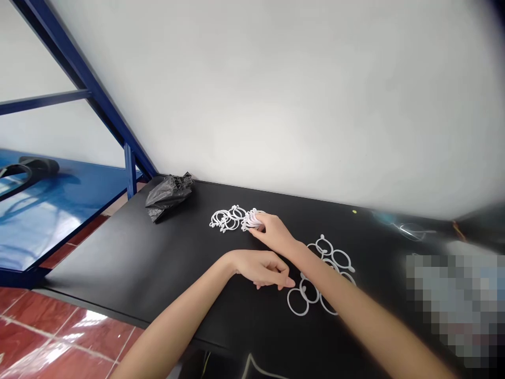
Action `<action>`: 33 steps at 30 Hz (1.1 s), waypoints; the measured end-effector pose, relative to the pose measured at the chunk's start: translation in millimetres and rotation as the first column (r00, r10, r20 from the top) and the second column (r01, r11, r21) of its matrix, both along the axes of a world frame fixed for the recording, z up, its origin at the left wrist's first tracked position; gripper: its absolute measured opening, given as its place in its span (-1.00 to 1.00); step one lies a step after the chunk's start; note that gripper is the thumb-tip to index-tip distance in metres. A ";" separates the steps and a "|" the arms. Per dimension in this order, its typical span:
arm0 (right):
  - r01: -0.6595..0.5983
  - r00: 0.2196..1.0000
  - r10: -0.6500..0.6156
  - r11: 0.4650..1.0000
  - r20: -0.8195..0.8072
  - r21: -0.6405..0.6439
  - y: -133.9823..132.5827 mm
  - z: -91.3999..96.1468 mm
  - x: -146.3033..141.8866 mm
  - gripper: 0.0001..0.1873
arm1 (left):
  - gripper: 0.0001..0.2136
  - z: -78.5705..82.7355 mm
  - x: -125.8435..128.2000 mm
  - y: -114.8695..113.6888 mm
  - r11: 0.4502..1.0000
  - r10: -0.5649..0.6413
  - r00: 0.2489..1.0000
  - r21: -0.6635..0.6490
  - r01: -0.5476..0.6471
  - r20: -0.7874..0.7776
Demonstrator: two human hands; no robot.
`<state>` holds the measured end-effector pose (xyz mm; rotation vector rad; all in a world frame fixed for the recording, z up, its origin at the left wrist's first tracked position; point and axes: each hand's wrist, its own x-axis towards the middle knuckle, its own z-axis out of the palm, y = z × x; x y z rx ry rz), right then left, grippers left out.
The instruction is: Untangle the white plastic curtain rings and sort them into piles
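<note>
My right hand [273,231] reaches forward across the black table [130,263], fingers pinched on a small stack of white plastic rings [252,219]. Just left of that stack lies a cluster of white rings [226,218] flat on the table. My left hand [262,268] rests on the table nearer to me, fingers loosely curled, with nothing visible in it. To its right, partly under my right forearm, several more white rings [329,263] are spread out.
A crumpled black plastic bag [168,193] sits at the table's back left corner, against the white wall. A blue metal frame and shelf [59,200] stand to the left over red floor tiles. Blurred items lie at the table's right end.
</note>
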<state>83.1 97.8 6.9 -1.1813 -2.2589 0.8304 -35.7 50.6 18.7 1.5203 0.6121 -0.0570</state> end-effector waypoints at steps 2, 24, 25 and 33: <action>-0.011 1.000 0.011 1.000 0.004 -0.004 -1.3 2.5 1.7 -0.88 | -0.58 0.0 -0.5 -0.4 1.000 0.018 1.000 0.015 -0.018 -0.013; 0.367 0.924 -0.330 0.906 0.193 -0.210 -34.8 27.1 201.9 -0.69 | -0.79 -5.8 32.3 -24.1 0.811 0.296 0.932 0.460 -0.361 0.209; 0.348 0.931 -0.307 0.912 0.200 -0.218 -37.6 27.1 202.9 -0.71 | -0.76 -5.8 33.7 -26.2 0.821 0.242 0.951 0.483 -0.306 0.190; 0.118 0.989 -0.081 0.941 0.127 -0.316 -53.3 41.7 190.4 -0.75 | -0.62 -10.3 40.9 -32.3 0.664 0.171 0.983 0.731 -0.160 0.060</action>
